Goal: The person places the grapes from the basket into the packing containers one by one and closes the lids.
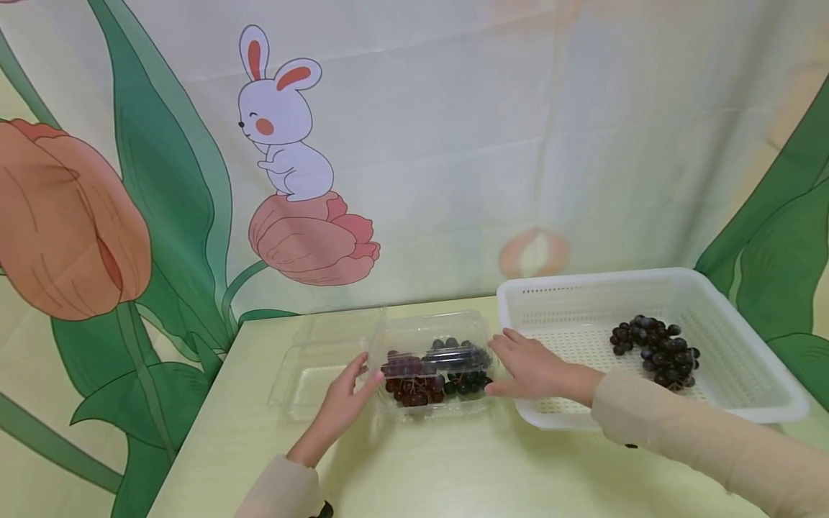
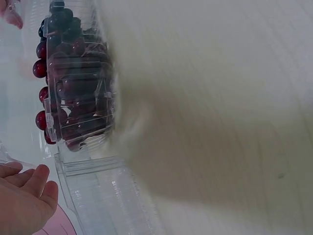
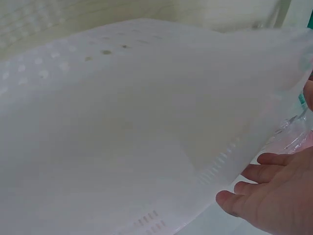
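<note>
A clear plastic clamshell box [image 1: 432,411] stands on the table with dark red and black grapes [image 1: 414,392] inside. In the left wrist view, grapes [image 2: 40,68] bulge above its rim. My left hand [image 1: 343,399] is at the box's left side, thumb and fingers apart; whether it touches the plastic is unclear. My right hand [image 1: 527,367] reaches to the box's right side with fingers spread, beside the white basket [image 1: 654,277]. Another clear plastic section [image 1: 314,378] lies left of the box, behind my left hand. Glare hides how the lid lies.
The white perforated basket at the right holds a bunch of dark grapes [image 1: 670,352]. Behind the pale yellow table [image 1: 421,467] hangs a printed cloth [image 1: 440,180] with a rabbit and tulips. The basket's left wall [image 3: 146,122] fills much of the right wrist view.
</note>
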Demonstrator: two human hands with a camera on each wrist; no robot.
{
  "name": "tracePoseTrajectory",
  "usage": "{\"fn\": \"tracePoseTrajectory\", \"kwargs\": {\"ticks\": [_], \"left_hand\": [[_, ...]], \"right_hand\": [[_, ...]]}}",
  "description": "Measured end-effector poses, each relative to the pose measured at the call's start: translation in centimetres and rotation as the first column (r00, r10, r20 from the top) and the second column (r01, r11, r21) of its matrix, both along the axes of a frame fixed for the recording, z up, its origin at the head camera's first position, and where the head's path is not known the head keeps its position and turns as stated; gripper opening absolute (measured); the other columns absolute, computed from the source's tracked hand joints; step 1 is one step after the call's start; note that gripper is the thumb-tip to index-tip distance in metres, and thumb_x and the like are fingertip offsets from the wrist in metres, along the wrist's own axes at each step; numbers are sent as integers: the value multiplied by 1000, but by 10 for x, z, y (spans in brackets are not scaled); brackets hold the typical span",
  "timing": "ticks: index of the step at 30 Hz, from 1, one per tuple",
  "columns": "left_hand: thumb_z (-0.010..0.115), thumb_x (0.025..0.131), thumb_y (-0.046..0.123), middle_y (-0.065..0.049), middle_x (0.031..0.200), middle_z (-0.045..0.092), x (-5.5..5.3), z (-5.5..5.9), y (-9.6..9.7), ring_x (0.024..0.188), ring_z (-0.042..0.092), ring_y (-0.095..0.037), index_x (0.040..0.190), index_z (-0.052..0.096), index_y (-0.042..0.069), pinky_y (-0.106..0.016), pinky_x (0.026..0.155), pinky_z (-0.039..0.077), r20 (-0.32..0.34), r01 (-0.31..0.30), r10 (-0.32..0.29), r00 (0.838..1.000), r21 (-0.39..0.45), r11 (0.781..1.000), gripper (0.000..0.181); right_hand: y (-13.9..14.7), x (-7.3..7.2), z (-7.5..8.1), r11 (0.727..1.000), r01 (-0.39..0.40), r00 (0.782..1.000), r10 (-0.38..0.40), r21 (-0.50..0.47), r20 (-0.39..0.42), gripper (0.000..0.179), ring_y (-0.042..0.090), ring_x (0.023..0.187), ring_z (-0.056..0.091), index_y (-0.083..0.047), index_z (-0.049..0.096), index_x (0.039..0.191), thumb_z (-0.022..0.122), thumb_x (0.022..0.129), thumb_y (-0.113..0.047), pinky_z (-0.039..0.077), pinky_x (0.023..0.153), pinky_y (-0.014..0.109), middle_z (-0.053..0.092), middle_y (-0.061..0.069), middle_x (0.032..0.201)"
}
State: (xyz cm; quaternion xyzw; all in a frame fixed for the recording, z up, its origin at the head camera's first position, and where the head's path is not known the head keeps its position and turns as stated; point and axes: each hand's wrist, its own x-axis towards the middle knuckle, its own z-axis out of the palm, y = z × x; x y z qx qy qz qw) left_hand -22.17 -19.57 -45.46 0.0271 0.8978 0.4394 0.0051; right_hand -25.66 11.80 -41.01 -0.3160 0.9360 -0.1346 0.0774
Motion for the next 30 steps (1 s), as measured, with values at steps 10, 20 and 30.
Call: {"fn": "tracePoseTrajectory", "kwargs": {"ticks": [10, 20, 30], "left_hand": [[49, 88, 42, -16, 142, 28, 7, -11, 4, 128, 31, -34, 139, 23, 3, -51, 100, 29, -30, 19, -21, 999, -38, 999, 70], [51, 88, 34, -21, 139, 32, 11, -14, 8, 127, 30, -38, 135, 28, -3, -50, 102, 25, -69, 10, -18, 997, -113, 994, 65], [54, 86, 27, -23, 135, 37, 14, -20, 8, 123, 33, -41, 134, 31, -4, -54, 98, 28, -121, 19, -51, 991, -256, 967, 62]], "right_hand": [[1, 7, -9, 997, -26, 997, 31, 78, -65, 79, 38, 133, 12, 5, 37, 131, 53, 80, -54, 23, 99, 57, 21, 25, 142], [-3, 13, -7, 992, -25, 996, 35, 124, -77, 71, 37, 134, 10, 4, 47, 122, 56, 79, -51, 23, 98, 58, 19, 25, 143], [-6, 15, -10, 990, -26, 995, 40, 142, -96, 67, 37, 134, 13, 5, 48, 121, 54, 81, -49, 23, 99, 57, 25, 22, 141]]}}
